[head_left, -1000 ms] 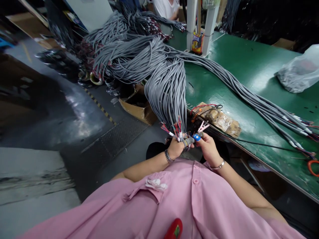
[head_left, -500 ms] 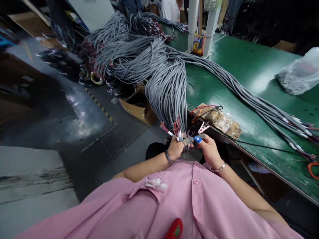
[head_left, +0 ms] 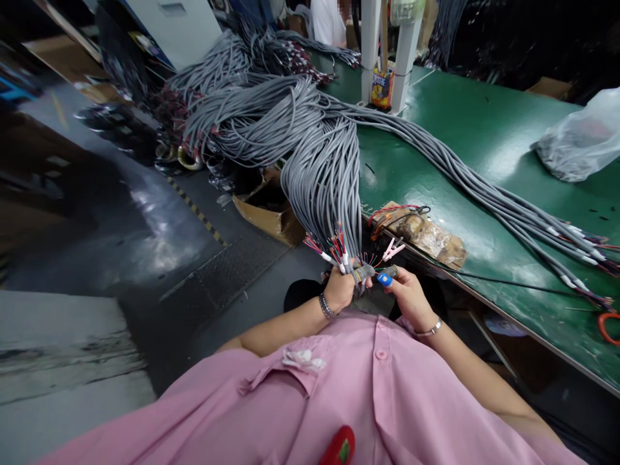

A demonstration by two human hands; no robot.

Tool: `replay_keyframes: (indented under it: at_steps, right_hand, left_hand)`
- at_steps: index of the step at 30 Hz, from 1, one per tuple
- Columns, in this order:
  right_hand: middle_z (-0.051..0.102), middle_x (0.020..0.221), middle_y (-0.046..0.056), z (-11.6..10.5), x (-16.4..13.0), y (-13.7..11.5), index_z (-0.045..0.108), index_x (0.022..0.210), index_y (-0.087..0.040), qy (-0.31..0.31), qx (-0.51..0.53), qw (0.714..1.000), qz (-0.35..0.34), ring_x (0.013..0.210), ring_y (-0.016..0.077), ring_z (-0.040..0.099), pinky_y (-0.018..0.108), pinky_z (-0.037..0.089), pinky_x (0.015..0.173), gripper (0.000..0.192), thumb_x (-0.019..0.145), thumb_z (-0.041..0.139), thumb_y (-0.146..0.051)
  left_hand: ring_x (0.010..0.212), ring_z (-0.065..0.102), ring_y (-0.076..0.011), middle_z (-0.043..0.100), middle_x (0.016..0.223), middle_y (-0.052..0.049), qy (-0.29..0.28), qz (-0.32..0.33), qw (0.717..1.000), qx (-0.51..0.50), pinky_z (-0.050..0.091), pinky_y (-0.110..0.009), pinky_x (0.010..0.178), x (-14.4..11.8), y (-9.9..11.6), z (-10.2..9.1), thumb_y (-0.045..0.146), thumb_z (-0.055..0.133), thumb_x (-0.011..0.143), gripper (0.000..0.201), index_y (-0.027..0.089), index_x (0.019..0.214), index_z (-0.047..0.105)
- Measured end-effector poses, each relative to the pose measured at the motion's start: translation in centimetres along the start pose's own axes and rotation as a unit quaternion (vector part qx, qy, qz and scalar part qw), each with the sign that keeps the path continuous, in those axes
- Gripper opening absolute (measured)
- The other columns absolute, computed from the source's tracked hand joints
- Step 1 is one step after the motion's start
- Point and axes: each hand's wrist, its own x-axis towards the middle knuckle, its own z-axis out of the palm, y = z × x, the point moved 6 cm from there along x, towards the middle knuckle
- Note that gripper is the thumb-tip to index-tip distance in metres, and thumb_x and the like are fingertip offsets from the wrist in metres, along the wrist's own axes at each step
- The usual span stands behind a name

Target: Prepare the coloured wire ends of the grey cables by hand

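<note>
A thick bundle of grey cables point(head_left: 325, 169) hangs off the edge of the green table point(head_left: 465, 123) down to my lap. My left hand point(head_left: 340, 289) is closed around several cable ends, whose stripped red, white and blue wires fan out above its fingers. My right hand point(head_left: 409, 295), with a blue cover on one fingertip, pinches one thin wire end right beside the left hand. Both hands nearly touch, just below the table edge. A pink clip point(head_left: 392, 248) sticks up just above them.
A brown taped block with red and black leads point(head_left: 420, 230) lies at the table edge. More grey cables point(head_left: 508, 210) run right across the table. A clear plastic bag point(head_left: 578, 143) sits far right, white posts point(head_left: 382, 45) at the back, a cardboard box point(head_left: 271, 210) on the floor.
Both hands have kept their grip and shifted slightly left and up with the wire ends. The view has tilted a little.
</note>
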Motion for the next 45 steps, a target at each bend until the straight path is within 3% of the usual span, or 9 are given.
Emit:
replay_keyframes:
  at_steps: [7,10,14,22,26,31,37,45]
  right_hand:
    - [0.063,0.076,0.001,-2.2,2.4,1.6,0.068,0.087,-0.02,0.015,0.182,0.981,0.065,0.056,0.01,0.048,0.024,0.044,0.054,0.042,0.08,0.059,-0.061]
    - [0.065,0.08,0.002,-1.6,3.7,1.1,0.067,0.088,-0.021,-0.014,0.199,0.976,0.085,0.056,0.0096,0.05,0.024,0.045,0.053,0.044,0.078,0.061,-0.062]
    - [0.064,0.074,0.0,-0.5,4.4,-0.2,0.067,0.084,-0.019,-0.028,0.212,0.975,0.053,0.055,0.0092,0.05,0.023,0.044,0.052,0.041,0.077,0.064,-0.06]
    - [0.059,0.061,-0.002,-0.3,4.3,-0.4,0.065,0.074,-0.018,0.03,0.263,0.963,0.056,0.053,0.0101,0.05,0.024,0.045,0.053,0.036,0.071,0.074,-0.053]
    - [0.062,0.063,-0.001,-0.2,4.6,-0.4,0.065,0.073,-0.018,0.049,0.267,0.961,0.041,0.055,0.0116,0.053,0.025,0.044,0.054,0.034,0.07,0.076,-0.05]
    - [0.064,0.067,0.0,0.1,4.5,-0.5,0.064,0.076,-0.019,0.033,0.266,0.962,0.04,0.056,0.0123,0.054,0.027,0.045,0.055,0.037,0.073,0.071,-0.055]
    - [0.067,0.074,0.001,-0.1,4.0,-0.3,0.064,0.077,-0.02,0.015,0.286,0.953,0.095,0.06,0.0123,0.058,0.025,0.047,0.054,0.046,0.07,0.067,-0.066]
    - [0.065,0.073,0.0,-0.6,3.8,-1.0,0.068,0.085,-0.02,0.034,0.236,0.97,0.047,0.061,0.01,0.055,0.022,0.047,0.055,0.029,0.079,0.068,-0.048]
  left_hand:
    - [0.045,0.056,-0.0118,0.062,0.05,-0.003,-0.088,-0.049,0.995,-0.014,0.041,-0.023,0.047,0.2,0.8,0.6,0.033,0.075,0.064,0.024,0.012,0.063,0.066]
    - [0.043,0.056,-0.0121,0.062,0.049,-0.004,-0.136,-0.076,0.988,-0.008,0.041,-0.023,0.046,0.9,0.7,1.0,0.034,0.076,0.063,0.025,0.011,0.063,0.066]
    - [0.042,0.056,-0.0131,0.062,0.048,-0.004,-0.161,-0.095,0.982,-0.015,0.042,-0.024,0.045,1.6,0.5,1.5,0.033,0.076,0.062,0.024,0.011,0.063,0.065]
    - [0.041,0.055,-0.0122,0.061,0.048,-0.004,-0.161,-0.096,0.982,0.005,0.04,-0.023,0.044,1.9,0.3,2.2,0.032,0.075,0.063,0.024,0.011,0.061,0.064]
    - [0.039,0.053,-0.0111,0.06,0.046,-0.003,-0.156,-0.101,0.982,0.031,0.037,-0.022,0.043,1.9,0.1,2.3,0.034,0.075,0.064,0.026,0.011,0.059,0.063]
    - [0.038,0.051,-0.0104,0.059,0.045,-0.003,-0.151,-0.094,0.983,0.048,0.036,-0.022,0.043,1.9,-0.1,2.2,0.034,0.074,0.066,0.026,0.011,0.059,0.064]
    - [0.042,0.053,-0.0113,0.061,0.048,-0.003,-0.148,-0.086,0.985,0.017,0.038,-0.023,0.045,1.1,0.2,1.7,0.031,0.075,0.065,0.022,0.011,0.062,0.066]
    - [0.044,0.055,-0.0119,0.062,0.05,-0.003,-0.102,-0.051,0.993,0.011,0.039,-0.023,0.045,0.0,0.8,1.2,0.035,0.073,0.068,0.023,0.012,0.066,0.067]
